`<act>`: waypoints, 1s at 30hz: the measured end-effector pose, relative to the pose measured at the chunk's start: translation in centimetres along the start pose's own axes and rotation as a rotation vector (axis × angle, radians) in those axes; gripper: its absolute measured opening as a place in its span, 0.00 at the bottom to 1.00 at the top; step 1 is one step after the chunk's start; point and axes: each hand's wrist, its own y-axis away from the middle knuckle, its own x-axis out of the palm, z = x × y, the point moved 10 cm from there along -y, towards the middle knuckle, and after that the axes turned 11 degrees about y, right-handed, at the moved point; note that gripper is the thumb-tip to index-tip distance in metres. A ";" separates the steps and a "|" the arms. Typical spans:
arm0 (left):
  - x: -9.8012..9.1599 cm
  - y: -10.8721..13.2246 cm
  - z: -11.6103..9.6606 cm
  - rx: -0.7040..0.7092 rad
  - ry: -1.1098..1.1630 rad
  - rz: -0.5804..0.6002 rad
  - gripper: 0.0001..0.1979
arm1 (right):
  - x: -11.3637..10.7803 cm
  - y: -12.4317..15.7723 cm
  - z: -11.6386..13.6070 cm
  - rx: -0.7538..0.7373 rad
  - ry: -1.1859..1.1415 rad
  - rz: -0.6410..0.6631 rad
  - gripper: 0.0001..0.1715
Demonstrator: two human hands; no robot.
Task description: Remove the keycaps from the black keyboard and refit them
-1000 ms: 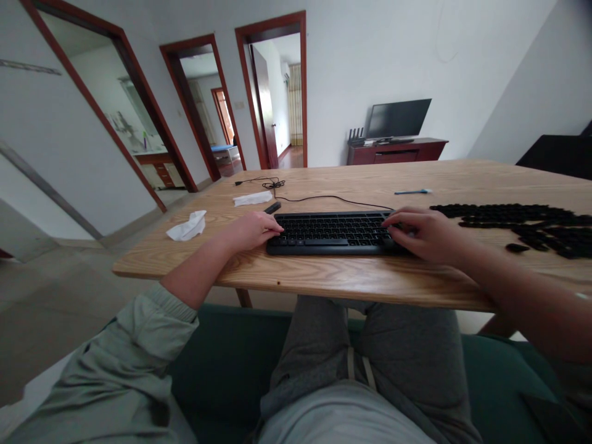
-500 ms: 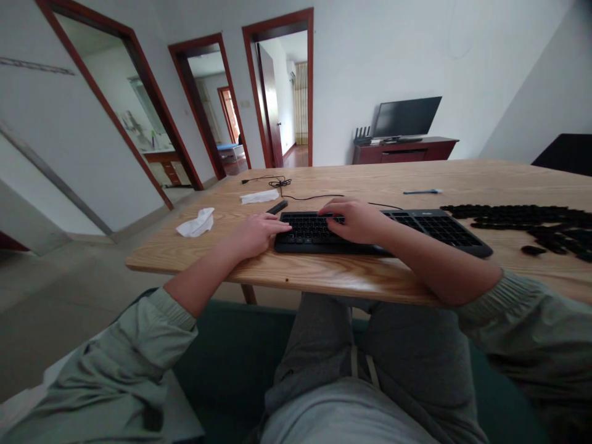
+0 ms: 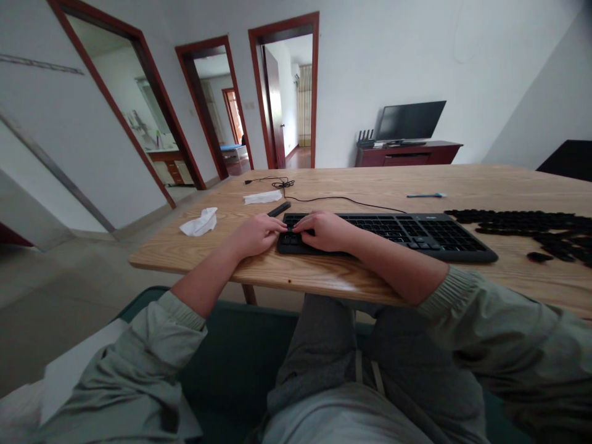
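Note:
A black keyboard [image 3: 386, 229] lies along the front edge of the wooden table [image 3: 259, 271]. At its left end, my left hand [image 3: 256, 235] rests with its fingertips on the keys. My right hand [image 3: 326, 231] is over the left part of the keyboard, its fingertips close to those of my left hand. The fingers of both hands are bent and close together; whether a small thing is between them is too small to tell. A dark stick-like object [image 3: 279, 208] lies just behind the keyboard's left end.
Dark keycaps [image 3: 531, 222] lie in rows at the right. A blue brush [image 3: 426, 195] is behind the keyboard. White tissues [image 3: 200, 222] lie at the left, and a coiled black cable [image 3: 283, 183] further back. A television [image 3: 411, 121] stands beyond the table.
My right hand has moved left along the keyboard to beside my left hand, uncovering middle keys. My left hand has stayed at the left end. The view has shifted slightly.

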 end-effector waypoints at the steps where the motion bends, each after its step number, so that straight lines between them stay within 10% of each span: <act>1: 0.1 0.0 0.0 -0.008 -0.004 0.003 0.18 | 0.1 -0.1 -0.2 0.020 -0.002 0.011 0.20; 15: -0.3 0.1 1.2 -0.189 0.175 -0.085 0.14 | -0.6 -1.3 -1.0 0.150 -0.219 -0.043 0.11; 30: 0.0 0.2 -0.2 -0.039 0.214 -0.003 0.12 | -0.2 0.1 -0.3 0.039 -0.304 0.018 0.15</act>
